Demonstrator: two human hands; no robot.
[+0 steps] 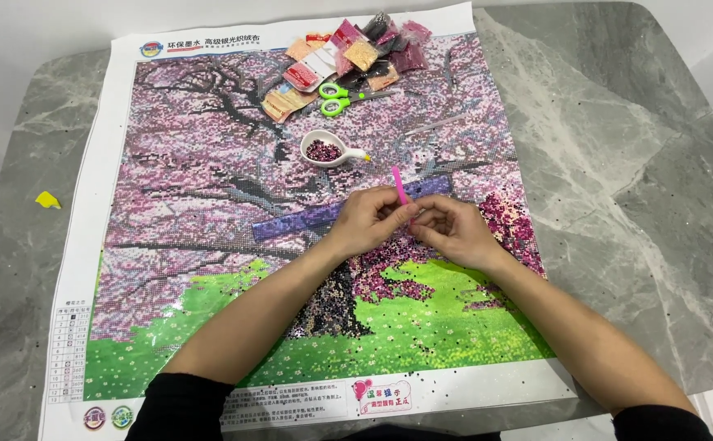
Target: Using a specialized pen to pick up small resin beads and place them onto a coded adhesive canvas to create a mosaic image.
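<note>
Seeing both hands meet on pink pen [400,185] | left hand [366,219] pinches shaft, right hand [453,231] fingers closed at tip | bead tray [328,149] at 11 o'clock | I judge: tip prep, next needs steady dip.

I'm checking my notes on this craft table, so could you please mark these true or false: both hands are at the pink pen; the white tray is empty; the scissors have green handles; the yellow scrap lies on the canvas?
1. The left hand and right hand meet at the pink pen. True.
2. The white tray is empty. False: it holds dark beads.
3. The scissors have green handles. True.
4. The yellow scrap lies on the canvas. False: it lies on the grey table, left of the canvas.
</note>
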